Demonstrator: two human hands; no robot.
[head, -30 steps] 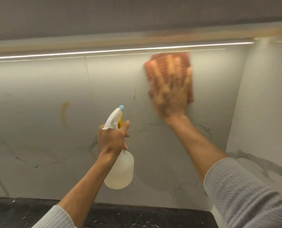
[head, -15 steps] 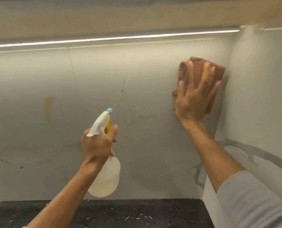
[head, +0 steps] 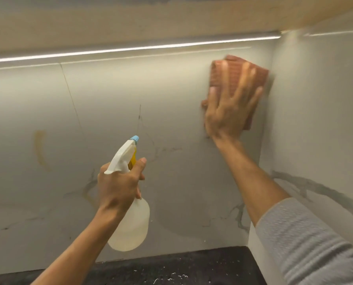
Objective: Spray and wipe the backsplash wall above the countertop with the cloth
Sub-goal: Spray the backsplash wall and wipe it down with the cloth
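**Q:** Up by the corner, what's your right hand doing?

**A:** Your right hand [head: 230, 112] is flat on the backsplash wall [head: 109, 103], fingers [head: 247, 79] spread wide and released, pressing the reddish-brown cloth [head: 233, 79] against the marble instead of gripping it. The cloth sits high on the wall, just under the light strip [head: 130, 49] and right beside the inside corner where the side wall [head: 315, 120] meets the back one. That hand is blurry, so I can't say if the cloth's right edge touches the side wall, but it looks very near.

**Q:** And the left?

**A:** Your left hand [head: 119, 188] is clenched around the neck of the spray bottle [head: 131, 227], with one finger up by the yellow trigger. The nozzle's blue tip points up and right toward the wall, apart from it. The bottle's round, pale body hangs below your fist, over the dark speckled tabletop [head: 181, 268].

**Q:** Anything on the wall itself?

**A:** Grey veining, a yellowish curved mark [head: 40, 149] far to the left, well apart from the cloth, and a darker rounded patch low down, right of the bottle. White specks dot the tabletop.
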